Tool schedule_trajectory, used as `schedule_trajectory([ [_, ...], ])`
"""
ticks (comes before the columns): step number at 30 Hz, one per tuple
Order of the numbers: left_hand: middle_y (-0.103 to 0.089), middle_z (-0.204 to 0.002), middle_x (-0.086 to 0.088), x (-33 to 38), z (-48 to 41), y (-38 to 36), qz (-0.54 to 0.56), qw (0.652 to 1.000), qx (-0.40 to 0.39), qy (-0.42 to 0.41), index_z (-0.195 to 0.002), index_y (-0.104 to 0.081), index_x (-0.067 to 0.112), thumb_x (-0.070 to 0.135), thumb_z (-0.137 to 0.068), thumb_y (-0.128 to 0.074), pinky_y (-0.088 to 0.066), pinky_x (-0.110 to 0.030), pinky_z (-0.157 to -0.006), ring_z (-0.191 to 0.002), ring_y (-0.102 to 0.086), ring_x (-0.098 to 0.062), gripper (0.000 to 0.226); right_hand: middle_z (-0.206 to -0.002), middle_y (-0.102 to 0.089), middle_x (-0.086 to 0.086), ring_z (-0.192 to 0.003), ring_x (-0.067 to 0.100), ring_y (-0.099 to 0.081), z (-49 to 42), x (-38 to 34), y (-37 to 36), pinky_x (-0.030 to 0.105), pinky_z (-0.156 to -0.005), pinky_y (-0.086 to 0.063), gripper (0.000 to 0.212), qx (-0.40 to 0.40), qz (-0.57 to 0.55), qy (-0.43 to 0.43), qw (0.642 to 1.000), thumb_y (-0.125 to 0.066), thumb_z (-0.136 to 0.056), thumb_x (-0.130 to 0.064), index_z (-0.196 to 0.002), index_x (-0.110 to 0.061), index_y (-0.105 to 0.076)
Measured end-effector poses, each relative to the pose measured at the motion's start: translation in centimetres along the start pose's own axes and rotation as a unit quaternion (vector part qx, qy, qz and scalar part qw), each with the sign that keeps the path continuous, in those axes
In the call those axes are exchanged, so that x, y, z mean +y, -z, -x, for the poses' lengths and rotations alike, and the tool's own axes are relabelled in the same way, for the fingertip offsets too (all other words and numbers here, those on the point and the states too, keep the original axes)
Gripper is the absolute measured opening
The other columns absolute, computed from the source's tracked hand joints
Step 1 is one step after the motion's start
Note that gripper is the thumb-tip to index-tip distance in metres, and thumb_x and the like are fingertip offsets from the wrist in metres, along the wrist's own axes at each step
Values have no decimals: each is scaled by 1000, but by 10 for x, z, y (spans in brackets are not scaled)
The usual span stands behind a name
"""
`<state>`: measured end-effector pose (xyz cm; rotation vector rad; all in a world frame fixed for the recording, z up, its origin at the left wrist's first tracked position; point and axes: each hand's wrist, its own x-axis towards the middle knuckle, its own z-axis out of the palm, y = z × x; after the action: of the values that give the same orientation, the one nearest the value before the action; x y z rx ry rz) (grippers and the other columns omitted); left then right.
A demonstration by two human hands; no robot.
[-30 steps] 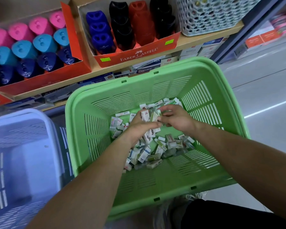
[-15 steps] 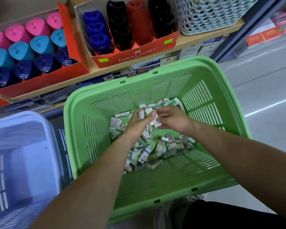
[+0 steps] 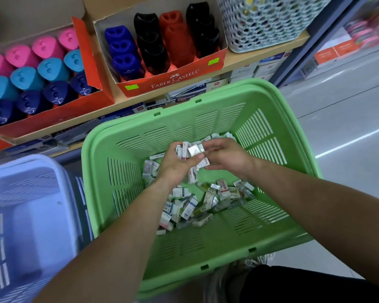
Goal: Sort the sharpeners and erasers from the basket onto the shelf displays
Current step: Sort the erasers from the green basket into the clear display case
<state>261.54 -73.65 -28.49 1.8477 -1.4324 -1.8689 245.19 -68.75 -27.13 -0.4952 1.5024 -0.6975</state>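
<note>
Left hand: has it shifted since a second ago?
No. Against the far wall of the green basket, the left hand sits where it was, now holding eraser packets.

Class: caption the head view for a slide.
Left hand and right hand hold small wrapped erasers inside a green slotted plastic basket beside red cardboard boxes of coloured sharpeners on a wooden shelf.

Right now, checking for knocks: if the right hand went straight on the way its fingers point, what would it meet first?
The small packets gripped in the left hand; the right hand seems to touch them, though depth is unclear.
</note>
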Motion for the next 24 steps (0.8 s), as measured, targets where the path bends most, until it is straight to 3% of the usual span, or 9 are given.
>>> schedule_trajectory([
  [3,-70,-117,0,11,6,6,26,1000,-6,-4,-125,-53,21,32,-73,-87,-51,-41,-100,-108,-67,-22,63,-107,-71,11,-94,19,-70,10,-13,2,30,-77,-61,21,19,-16,4,1000,-61,-97,-5,-118,-8,-64],
  [5,-72,-114,0,21,17,10,51,999,-13,-12,-129,-53,20,32,-64,-92,-53,-44,-99,-105,-69,-19,77,-105,-75,11,-93,22,-73,21,-21,1,30,-77,-61,22,8,-12,10,1000,-59,-97,-2,-117,-9,-65],
  [7,-70,-121,0,30,28,12,72,997,-7,-18,-135,-50,24,44,-49,-97,-52,-48,-102,-110,-68,-22,100,-113,-72,17,-102,30,-72,34,-30,0,29,-78,-61,25,-4,-21,24,999,-59,-95,3,-116,-12,-64],
  [8,-70,-122,0,34,32,14,85,996,-2,-19,-135,-50,25,44,-48,-98,-52,-49,-102,-111,-68,-23,101,-117,-70,21,-105,34,-70,41,-35,-1,31,-80,-61,26,-11,-32,34,999,-60,-95,4,-115,-13,-63],
  [11,-74,-113,-3,47,53,21,127,991,-15,-45,-123,-57,27,32,-58,-97,-54,-51,-97,-104,-71,-25,76,-120,-64,30,-97,38,-66,65,-52,-6,41,-89,-59,29,-24,-68,59,996,-62,-93,5,-118,-9,-59],
  [13,-74,-112,-6,56,71,29,139,988,-28,-59,-116,-58,30,29,-61,-94,-55,-51,-94,-101,-72,-27,66,-111,-66,27,-94,34,-66,83,-63,-12,42,-90,-59,38,-28,-70,66,995,-65,-92,3,-128,-1,-55],
  [17,-71,-113,-1,72,110,46,135,986,-33,-94,-116,-56,32,41,-57,-88,-50,-42,-98,-106,-66,-21,68,-116,-69,20,-104,35,-71,121,-83,-25,44,-93,-58,45,-54,-49,78,994,-71,-91,-9,-132,-9,-54],
  [20,-71,-111,0,79,136,58,133,983,-31,-123,-119,-57,29,35,-71,-86,-52,-35,-88,-103,-66,-17,56,-110,-70,15,-97,29,-73,145,-92,-36,38,-85,-59,60,-76,-33,96,992,-82,-79,-10,-131,-10,-53],
  [24,-74,-108,-6,81,163,72,132,980,-41,-142,-118,-61,25,37,-68,-88,-52,-36,-73,-96,-70,-27,58,-94,-71,10,-89,25,-72,170,-98,-55,37,-84,-59,44,-68,-23,111,991,-75,-84,1,-123,-10,-57],
])
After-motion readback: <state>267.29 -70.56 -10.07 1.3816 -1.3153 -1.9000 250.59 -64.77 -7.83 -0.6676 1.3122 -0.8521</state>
